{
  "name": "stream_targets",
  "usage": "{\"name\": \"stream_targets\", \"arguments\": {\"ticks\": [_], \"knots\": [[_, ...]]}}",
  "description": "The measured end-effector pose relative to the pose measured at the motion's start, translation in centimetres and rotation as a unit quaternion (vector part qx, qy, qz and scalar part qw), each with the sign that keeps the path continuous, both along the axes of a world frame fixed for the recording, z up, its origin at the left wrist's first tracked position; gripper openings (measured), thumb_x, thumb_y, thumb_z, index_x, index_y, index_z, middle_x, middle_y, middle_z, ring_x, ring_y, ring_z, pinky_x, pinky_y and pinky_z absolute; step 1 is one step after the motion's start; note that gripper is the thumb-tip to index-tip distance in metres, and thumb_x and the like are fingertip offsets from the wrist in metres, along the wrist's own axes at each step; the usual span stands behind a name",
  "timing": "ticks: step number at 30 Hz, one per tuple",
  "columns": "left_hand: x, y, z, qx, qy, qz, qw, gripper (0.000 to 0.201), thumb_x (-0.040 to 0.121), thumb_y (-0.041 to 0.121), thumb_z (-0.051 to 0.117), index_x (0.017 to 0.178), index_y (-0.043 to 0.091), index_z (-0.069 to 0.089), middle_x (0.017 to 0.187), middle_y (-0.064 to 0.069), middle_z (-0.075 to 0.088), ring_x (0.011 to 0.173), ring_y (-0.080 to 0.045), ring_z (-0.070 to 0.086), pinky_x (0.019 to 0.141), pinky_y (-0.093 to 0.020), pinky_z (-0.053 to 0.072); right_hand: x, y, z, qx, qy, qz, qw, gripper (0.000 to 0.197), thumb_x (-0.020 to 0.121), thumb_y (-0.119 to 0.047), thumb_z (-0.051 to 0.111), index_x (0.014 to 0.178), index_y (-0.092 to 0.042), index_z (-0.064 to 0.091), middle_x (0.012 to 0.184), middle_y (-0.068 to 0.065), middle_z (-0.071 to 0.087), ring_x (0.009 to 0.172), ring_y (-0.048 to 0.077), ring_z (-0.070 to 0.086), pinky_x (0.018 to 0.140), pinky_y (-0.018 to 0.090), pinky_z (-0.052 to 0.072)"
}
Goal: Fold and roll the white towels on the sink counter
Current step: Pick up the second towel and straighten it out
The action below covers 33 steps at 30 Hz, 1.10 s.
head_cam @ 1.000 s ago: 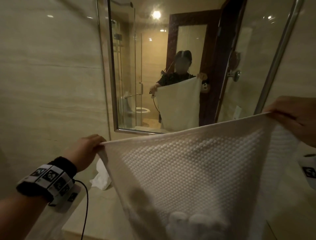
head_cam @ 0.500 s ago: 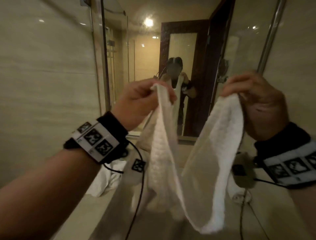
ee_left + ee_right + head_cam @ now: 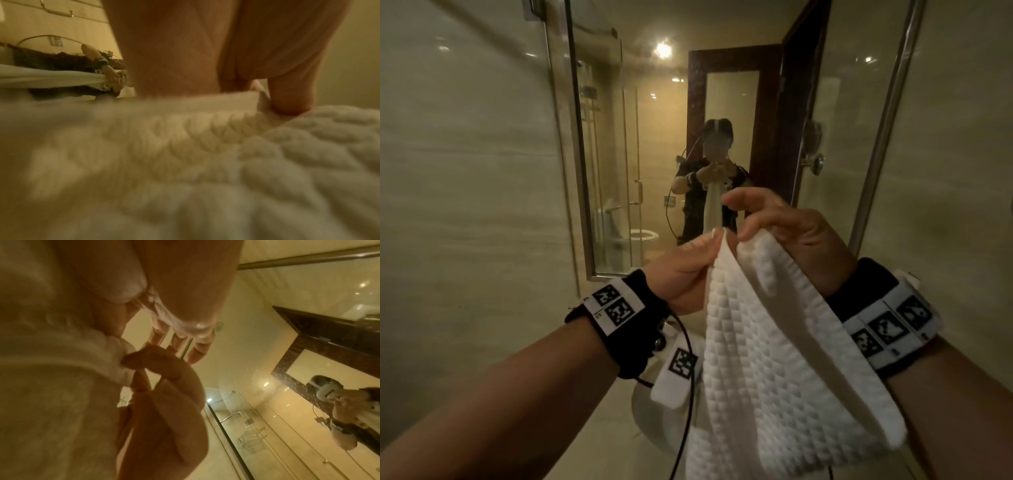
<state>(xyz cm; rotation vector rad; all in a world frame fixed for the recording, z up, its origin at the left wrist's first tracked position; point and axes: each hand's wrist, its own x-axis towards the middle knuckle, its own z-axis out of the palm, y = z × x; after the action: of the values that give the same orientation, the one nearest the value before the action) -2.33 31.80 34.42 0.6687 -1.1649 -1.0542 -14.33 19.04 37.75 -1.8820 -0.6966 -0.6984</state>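
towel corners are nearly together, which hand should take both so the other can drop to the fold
Left, probably. The left hand already pinches its corner of the towel firmly; the right hand holds only by fingertips, so its grip releases easily.

No words, brand names or numbers can be read in any of the views. The only printed marks are black-and-white square coded patterns, which carry no letters: they stand on the white panels of the black band on the left wrist (image 3: 616, 306), on the matching black band with white panels on the right wrist (image 3: 890, 329), and on the small white block (image 3: 677, 371) hanging under the left wrist.
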Motion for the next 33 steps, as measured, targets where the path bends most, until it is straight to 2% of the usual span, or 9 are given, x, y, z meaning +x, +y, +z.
{"name": "stream_targets", "arguments": {"ticks": [3, 7, 10, 15, 18, 22, 26, 30, 33], "knots": [[-0.6, -0.4, -0.3, -0.012, 0.020, -0.044, 0.999, 0.054, 0.084, 0.031, 0.069, 0.116, -0.003, 0.042, 0.107, -0.017, 0.065, 0.099, -0.027, 0.063, 0.090, -0.040, 0.050, 0.2, -0.4, -0.7, 0.018, 0.002, 0.016, 1.000, 0.043, 0.085, 0.010, 0.053, 0.087, -0.027, 0.075, 0.125, -0.012, 0.059, 0.127, 0.012, 0.048, 0.103, 0.026, 0.039], [-1.3, -0.6, -0.3, -0.008, 0.005, -0.038, 0.999, 0.040, 0.084, 0.031, 0.068, 0.111, 0.003, 0.061, 0.106, -0.013, 0.068, 0.098, -0.025, 0.066, 0.089, -0.039, 0.051, -0.4, -1.0, -0.8, 0.014, 0.019, 0.004, 1.000, 0.049, 0.086, 0.013, 0.051, 0.089, -0.029, 0.075, 0.128, -0.006, 0.057, 0.129, 0.018, 0.047, 0.104, 0.029, 0.039], [-1.6, -0.7, 0.1, -0.007, -0.035, 0.066, 0.997, 0.035, 0.087, 0.036, 0.060, 0.101, 0.005, 0.066, 0.099, -0.014, 0.069, 0.091, -0.027, 0.066, 0.085, -0.040, 0.052, -1.3, -1.3, -0.8, 0.018, 0.033, -0.044, 0.998, 0.013, 0.080, -0.021, 0.070, 0.089, -0.030, 0.074, 0.130, 0.000, 0.055, 0.128, 0.019, 0.048, 0.101, 0.030, 0.044], [-1.6, 0.2, 1.8, -0.012, -0.162, 0.326, 0.931, 0.030, 0.089, 0.036, 0.049, 0.076, 0.019, 0.070, 0.079, -0.007, 0.066, 0.076, -0.027, 0.060, 0.078, -0.044, 0.050, -5.4, -3.3, -3.6, 0.182, 0.145, -0.041, 0.972, 0.024, 0.088, -0.037, 0.056, 0.097, -0.021, 0.072, 0.134, 0.001, 0.057, 0.127, 0.023, 0.052, 0.102, 0.044, 0.044], [-1.9, 0.8, 2.5, -0.055, -0.271, 0.389, 0.879, 0.033, 0.097, 0.029, 0.045, 0.077, 0.014, 0.066, 0.071, 0.002, 0.064, 0.068, -0.016, 0.061, 0.066, -0.030, 0.053, -7.8, -2.9, -7.1, -0.015, 0.249, -0.163, 0.955, 0.042, 0.078, -0.067, 0.058, 0.105, -0.036, 0.066, 0.120, -0.018, 0.061, 0.114, 0.005, 0.057, 0.098, 0.032, 0.048], [-1.7, 0.7, 2.5, -0.056, -0.344, 0.403, 0.846, 0.032, 0.094, 0.034, 0.044, 0.076, 0.015, 0.063, 0.070, 0.004, 0.061, 0.065, -0.011, 0.059, 0.062, -0.023, 0.051, -9.2, -1.7, -10.6, -0.061, 0.215, -0.298, 0.928, 0.044, 0.072, -0.040, 0.079, 0.105, -0.027, 0.054, 0.098, -0.031, 0.060, 0.082, -0.002, 0.062, 0.067, 0.019, 0.051], [-1.1, 0.3, 2.0, -0.063, -0.367, 0.388, 0.843, 0.031, 0.093, 0.037, 0.047, 0.072, 0.021, 0.064, 0.066, 0.010, 0.061, 0.062, -0.009, 0.056, 0.062, -0.024, 0.046, -9.8, -2.3, -12.0, 0.011, 0.201, -0.323, 0.925, 0.057, 0.070, -0.030, 0.083, 0.113, -0.041, 0.047, 0.107, -0.028, 0.063, 0.092, -0.004, 0.064, 0.070, 0.013, 0.050], [-0.6, 0.2, 1.7, -0.074, -0.393, 0.360, 0.843, 0.033, 0.090, 0.041, 0.048, 0.073, 0.017, 0.062, 0.069, 0.006, 0.060, 0.065, -0.013, 0.056, 0.065, -0.028, 0.045, -10.0, -3.4, -13.0, -0.036, 0.230, -0.319, 0.919, 0.033, 0.076, -0.030, 0.078, 0.105, -0.038, 0.063, 0.100, -0.019, 0.071, 0.091, -0.003, 0.065, 0.081, 0.023, 0.054], [0.4, 0.8, 1.6, -0.060, -0.418, 0.365, 0.830, 0.033, 0.089, 0.044, 0.048, 0.073, 0.019, 0.062, 0.068, 0.009, 0.059, 0.065, -0.009, 0.055, 0.065, -0.023, 0.045, -11.3, -4.5, -12.2, -0.059, 0.279, -0.348, 0.893, 0.009, 0.079, -0.043, 0.068, 0.076, -0.034, 0.071, 0.075, -0.008, 0.073, 0.069, 0.005, 0.067, 0.070, 0.025, 0.055]]}}
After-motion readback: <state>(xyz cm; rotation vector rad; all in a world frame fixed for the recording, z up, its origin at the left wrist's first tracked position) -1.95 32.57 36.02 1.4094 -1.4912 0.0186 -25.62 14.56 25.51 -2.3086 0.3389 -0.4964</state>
